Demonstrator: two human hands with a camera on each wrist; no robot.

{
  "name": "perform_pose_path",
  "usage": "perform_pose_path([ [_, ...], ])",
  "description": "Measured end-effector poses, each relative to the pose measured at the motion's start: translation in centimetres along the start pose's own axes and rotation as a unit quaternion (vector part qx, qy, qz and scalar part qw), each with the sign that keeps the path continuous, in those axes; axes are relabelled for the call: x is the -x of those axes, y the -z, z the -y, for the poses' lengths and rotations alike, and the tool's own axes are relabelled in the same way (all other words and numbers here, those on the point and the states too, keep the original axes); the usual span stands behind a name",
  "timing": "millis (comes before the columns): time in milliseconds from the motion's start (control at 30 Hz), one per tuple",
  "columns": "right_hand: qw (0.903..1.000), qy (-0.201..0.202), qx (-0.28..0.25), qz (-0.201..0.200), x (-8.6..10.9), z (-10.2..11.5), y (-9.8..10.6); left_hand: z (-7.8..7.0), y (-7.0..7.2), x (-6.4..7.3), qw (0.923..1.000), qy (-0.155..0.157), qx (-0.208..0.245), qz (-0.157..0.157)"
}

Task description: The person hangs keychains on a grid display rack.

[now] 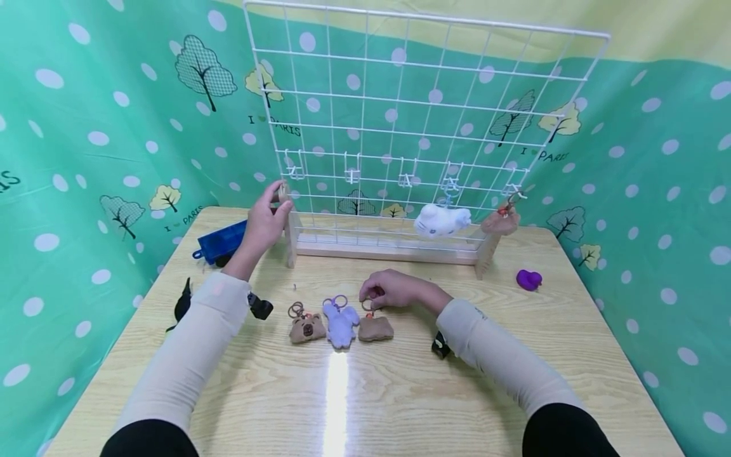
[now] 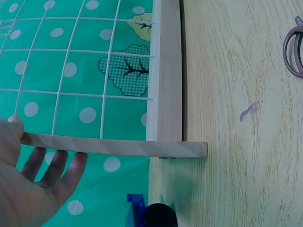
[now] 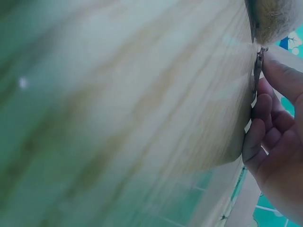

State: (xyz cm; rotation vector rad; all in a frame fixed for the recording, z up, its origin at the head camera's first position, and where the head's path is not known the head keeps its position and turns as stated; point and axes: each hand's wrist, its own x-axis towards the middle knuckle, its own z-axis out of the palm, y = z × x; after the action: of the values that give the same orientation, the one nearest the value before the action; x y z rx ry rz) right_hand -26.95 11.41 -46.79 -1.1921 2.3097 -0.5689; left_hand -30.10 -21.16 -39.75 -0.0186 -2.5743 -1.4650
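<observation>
My left hand (image 1: 265,219) grips the upper end of the wooden side support (image 2: 180,149) of a white wire grid rack (image 1: 425,26), thumb on one face and fingers on the other. At the table's middle, my right hand (image 1: 394,289) pinches the metal ring (image 3: 258,71) of a brown plush keychain (image 1: 375,328), which lies on the tabletop. Left of it are a lavender plush keychain (image 1: 341,325) and a brown bear-faced keychain (image 1: 308,329), rings pointing toward the rack. A white plush keychain (image 1: 440,221) and a brownish one (image 1: 500,222) hang from rack hooks at the right.
Several white hooks line the grid, including one hook (image 1: 352,174) left of centre with nothing on it. A blue tray-like object (image 1: 223,242) lies behind the left forearm, with a black item (image 1: 183,301) nearer. A purple duck-like figure (image 1: 529,280) sits at the right.
</observation>
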Motion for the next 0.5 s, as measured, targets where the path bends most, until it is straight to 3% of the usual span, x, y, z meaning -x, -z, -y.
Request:
perform_pose_path([
  [300,0.9993,-0.027,-0.026,0.004,0.00,-0.10,-0.04,0.03,-0.08,0.13,1.0000,-0.009,-0.002,0.001],
  [500,0.9996,-0.025,-0.011,-0.001,0.16,0.05,0.04,0.06,-0.06,0.04,1.0000,-0.007,0.004,0.001],
])
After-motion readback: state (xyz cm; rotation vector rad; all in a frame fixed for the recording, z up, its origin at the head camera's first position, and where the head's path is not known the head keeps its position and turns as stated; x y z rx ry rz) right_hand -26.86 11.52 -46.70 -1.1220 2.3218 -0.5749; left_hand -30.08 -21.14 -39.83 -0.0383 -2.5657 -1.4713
